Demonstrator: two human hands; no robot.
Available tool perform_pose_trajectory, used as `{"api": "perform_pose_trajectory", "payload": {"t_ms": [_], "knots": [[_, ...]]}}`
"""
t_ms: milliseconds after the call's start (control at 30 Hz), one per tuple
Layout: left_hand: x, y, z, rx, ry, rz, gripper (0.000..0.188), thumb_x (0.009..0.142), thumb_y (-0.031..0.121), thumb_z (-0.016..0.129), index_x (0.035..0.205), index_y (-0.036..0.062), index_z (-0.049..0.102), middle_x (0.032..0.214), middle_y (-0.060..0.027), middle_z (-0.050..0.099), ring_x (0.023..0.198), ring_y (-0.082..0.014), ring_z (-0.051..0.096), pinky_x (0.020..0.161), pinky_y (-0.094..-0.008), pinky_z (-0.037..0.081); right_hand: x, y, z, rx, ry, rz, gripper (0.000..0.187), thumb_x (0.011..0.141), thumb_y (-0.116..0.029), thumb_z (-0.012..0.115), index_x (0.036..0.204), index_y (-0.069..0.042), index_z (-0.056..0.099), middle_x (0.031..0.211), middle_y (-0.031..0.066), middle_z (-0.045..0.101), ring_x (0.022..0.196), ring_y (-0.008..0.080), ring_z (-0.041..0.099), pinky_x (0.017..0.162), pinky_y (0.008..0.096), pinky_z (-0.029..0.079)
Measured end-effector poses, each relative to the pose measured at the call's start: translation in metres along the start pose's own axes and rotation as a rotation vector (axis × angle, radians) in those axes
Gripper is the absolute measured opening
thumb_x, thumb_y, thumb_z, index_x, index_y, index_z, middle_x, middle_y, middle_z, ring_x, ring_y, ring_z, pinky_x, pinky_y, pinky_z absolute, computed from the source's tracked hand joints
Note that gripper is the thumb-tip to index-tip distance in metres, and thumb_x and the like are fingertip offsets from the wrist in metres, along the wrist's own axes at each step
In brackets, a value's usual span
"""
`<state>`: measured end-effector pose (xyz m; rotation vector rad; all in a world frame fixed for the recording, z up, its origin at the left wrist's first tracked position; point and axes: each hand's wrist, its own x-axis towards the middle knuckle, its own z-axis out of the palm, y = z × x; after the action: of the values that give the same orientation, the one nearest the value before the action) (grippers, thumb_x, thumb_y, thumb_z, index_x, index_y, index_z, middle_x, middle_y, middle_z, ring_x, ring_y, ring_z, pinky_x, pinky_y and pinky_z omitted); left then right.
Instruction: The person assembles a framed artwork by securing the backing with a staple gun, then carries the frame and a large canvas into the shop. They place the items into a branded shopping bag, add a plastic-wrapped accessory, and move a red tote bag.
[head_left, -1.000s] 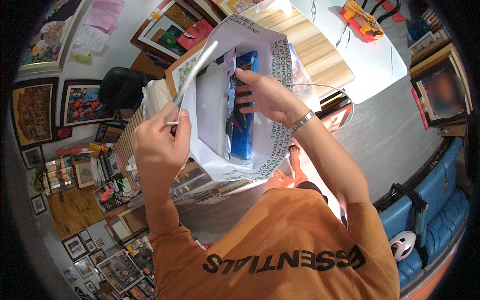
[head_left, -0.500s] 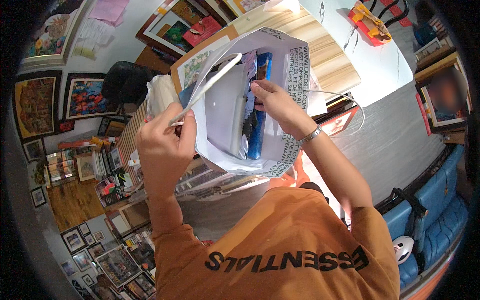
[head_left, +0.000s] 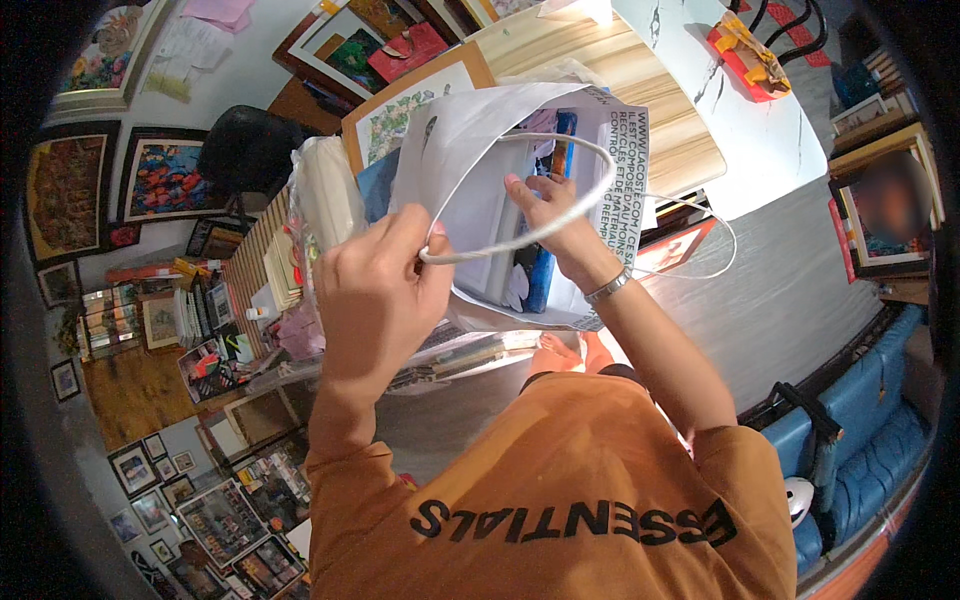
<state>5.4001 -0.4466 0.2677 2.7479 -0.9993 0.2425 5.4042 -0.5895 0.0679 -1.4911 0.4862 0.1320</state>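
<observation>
A white paper bag [head_left: 440, 135] with dark print on one side gapes toward me. My left hand [head_left: 385, 290] is closed around its white cord handle [head_left: 590, 205], which loops across the opening. Inside stand a pale flat panel [head_left: 475, 280] and, beside it, a flat item with a blue edge [head_left: 543, 275] and a patterned face. My right hand [head_left: 555, 220] reaches into the bag's mouth over these items. Its thumb and fingers look apart, with nothing visible between them. The second cord handle [head_left: 715, 215] hangs out at the right.
Beyond the bag lies a wood-grain board [head_left: 640, 75] on a white table [head_left: 780, 140]. A framed flower picture [head_left: 420, 120] leans behind it. A red and yellow item [head_left: 750, 60] sits at the far right. A blue sofa [head_left: 870, 420] stands at right, and many framed pictures line the left.
The bag has shifted to the right and its near handle has swung over the opening. My left hand has moved right with it. My right hand has come off the upper edge of the contents.
</observation>
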Motion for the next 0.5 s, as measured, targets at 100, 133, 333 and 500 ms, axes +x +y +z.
{"api": "perform_pose_trajectory", "payload": {"t_ms": [100, 133, 333, 500], "knots": [[0.000, 0.002, 0.005, 0.049, -0.003, 0.066, 0.017, 0.087, 0.011, 0.067, 0.078, 0.0064, 0.053, 0.064, -0.0104, 0.058, 0.054, -0.0334, 0.060, 0.050, -0.0436, 0.043, -0.011, -0.002, 0.020, -0.270, 0.267, -0.238, 0.063, 0.091, -0.042, 0.068, 0.122, 0.013, 0.061, 0.137, 0.0385, 0.038, 0.131, 0.0489, 0.039, 0.113, 0.0452, 0.033], [0.000, 0.004, 0.006, 0.015, -0.001, 0.036, 0.019, 0.087, 0.011, 0.067, 0.077, 0.0048, 0.052, 0.064, -0.0133, 0.056, 0.055, -0.0356, 0.058, 0.051, -0.0435, 0.042, -0.014, -0.003, 0.026, -0.440, 0.384, -0.361, 0.062, 0.090, -0.044, 0.069, 0.120, 0.011, 0.063, 0.134, 0.0370, 0.041, 0.128, 0.0467, 0.041, 0.111, 0.0442, 0.035], [0.001, 0.010, 0.009, -0.058, 0.042, -0.036, 0.021, 0.086, 0.009, 0.066, 0.074, 0.0013, 0.051, 0.064, -0.0199, 0.053, 0.056, -0.0390, 0.056, 0.052, -0.0431, 0.040, -0.013, -0.007, 0.036, -0.215, 0.189, -0.457, 0.056, 0.086, -0.023, 0.073, 0.130, 0.001, 0.047, 0.108, 0.0280, 0.056, 0.109, 0.0407, 0.056, 0.095, 0.0447, 0.046], [0.002, 0.008, 0.006, 0.002, 0.044, -0.017, 0.015, 0.086, 0.010, 0.067, 0.078, 0.0048, 0.054, 0.066, -0.0130, 0.060, 0.056, -0.0362, 0.062, 0.051, -0.0441, 0.046, 0.003, -0.004, 0.026, -0.165, 0.026, -0.290, 0.044, 0.085, -0.011, 0.068, 0.122, 0.002, 0.046, 0.089, 0.0324, 0.067, 0.085, 0.0511, 0.066, 0.080, 0.0527, 0.052]]}}
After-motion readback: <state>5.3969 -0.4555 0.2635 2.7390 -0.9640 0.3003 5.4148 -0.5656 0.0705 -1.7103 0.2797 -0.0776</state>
